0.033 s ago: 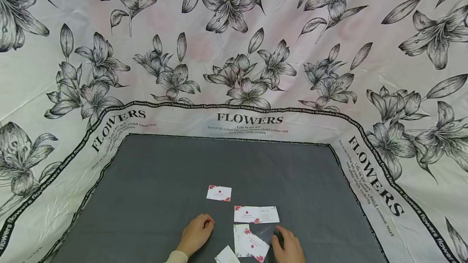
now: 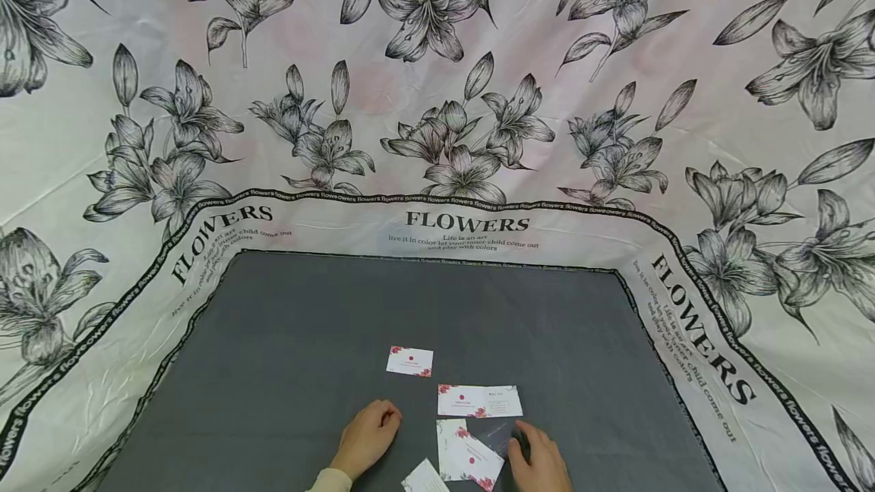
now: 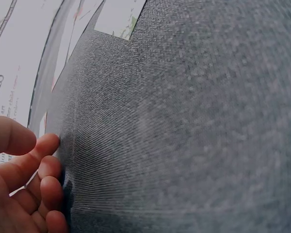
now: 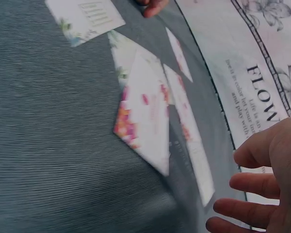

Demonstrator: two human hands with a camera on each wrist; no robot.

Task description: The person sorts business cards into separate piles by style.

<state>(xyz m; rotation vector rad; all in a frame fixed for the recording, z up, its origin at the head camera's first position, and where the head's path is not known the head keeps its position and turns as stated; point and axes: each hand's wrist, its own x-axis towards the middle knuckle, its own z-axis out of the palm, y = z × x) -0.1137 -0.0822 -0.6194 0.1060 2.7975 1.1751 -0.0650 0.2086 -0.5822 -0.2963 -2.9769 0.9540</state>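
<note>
My left hand rests on the grey cloth with loosely curled fingers, holding nothing. To its right, a tilted white card with red flowers overlaps another white card. My right hand lies just right of these, its fingers bent loosely and apart with nothing between them in the right wrist view. By its fingertips is a faint, see-through patch like clear film; its outline is hard to tell. Above lies a long white floral piece. One small card sits farther off, another at the bottom edge.
The grey cloth area is framed by a white border printed with FLOWERS and dark lettered bands. Beyond it spreads white fabric with black lily drawings. Slight wrinkles show in the white fabric.
</note>
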